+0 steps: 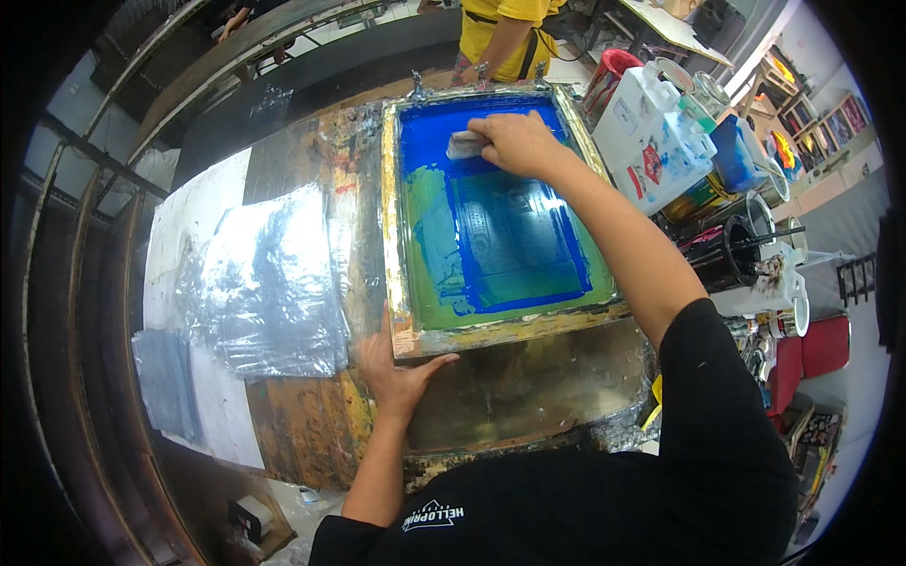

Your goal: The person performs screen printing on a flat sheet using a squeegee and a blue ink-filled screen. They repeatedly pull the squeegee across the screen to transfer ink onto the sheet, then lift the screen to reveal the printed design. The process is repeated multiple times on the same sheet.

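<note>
A screen-printing frame [393, 217] with paint-stained wooden edges lies in front of me, its mesh covered with blue ink [425, 123] over green areas. Near its far end my right hand [519, 143] is closed around a pale squeegee [463, 144], which sits in the blue ink. At the near left corner of the frame is my left hand [385, 373], thumb stretched along the near edge and fingers blurred beside the left edge. It holds nothing that I can see. The squeegee's far side is partly covered by my right fingers.
Clear plastic sheets [274, 283] are stacked on the stained table [293, 424], left of the frame. Metal clamps [482, 72] hold the frame's far edge. Ink tubs and a white jug [651, 137] crowd the right side. A person in a yellow shirt [495, 47] stands beyond.
</note>
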{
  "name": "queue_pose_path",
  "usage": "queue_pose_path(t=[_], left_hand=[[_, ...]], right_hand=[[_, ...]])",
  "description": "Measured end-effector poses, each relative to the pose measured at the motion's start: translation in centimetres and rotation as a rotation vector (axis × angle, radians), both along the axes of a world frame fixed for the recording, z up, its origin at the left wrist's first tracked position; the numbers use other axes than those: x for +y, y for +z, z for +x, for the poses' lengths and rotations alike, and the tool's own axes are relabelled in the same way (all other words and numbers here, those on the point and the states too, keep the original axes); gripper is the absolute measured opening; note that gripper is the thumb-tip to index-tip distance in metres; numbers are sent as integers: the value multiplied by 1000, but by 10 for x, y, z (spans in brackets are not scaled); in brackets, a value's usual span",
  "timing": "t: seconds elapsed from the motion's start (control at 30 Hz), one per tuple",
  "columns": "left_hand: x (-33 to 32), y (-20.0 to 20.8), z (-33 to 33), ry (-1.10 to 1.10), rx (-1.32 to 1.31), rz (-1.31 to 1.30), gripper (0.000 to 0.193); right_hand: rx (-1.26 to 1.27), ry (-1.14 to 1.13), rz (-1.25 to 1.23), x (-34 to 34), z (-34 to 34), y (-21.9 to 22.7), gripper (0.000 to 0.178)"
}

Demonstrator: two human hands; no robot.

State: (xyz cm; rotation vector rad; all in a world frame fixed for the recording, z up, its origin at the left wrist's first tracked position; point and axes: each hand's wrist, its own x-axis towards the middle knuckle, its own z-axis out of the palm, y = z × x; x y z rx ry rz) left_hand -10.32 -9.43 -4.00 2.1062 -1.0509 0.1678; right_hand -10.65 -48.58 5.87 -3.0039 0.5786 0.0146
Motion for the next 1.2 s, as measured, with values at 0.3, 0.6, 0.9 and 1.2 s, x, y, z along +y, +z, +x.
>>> queue_pose_path(t=[0.3,0.6,0.9,1.2], left_hand=[[2,-5,-3,-21,-45,-73,116],[0,3,-6,-21,5,-77,108],[-65,100,-7,-94,378,-859,69],[-67,12,-43,83,83,381,52]], right_hand=[[-222,10,-175,25,-16,-30,31],[-106,33,-28,155,-142,7,35],[-672,36,-397,145,-121,119,56],[-732,106,-389,108,-82,193,63]])
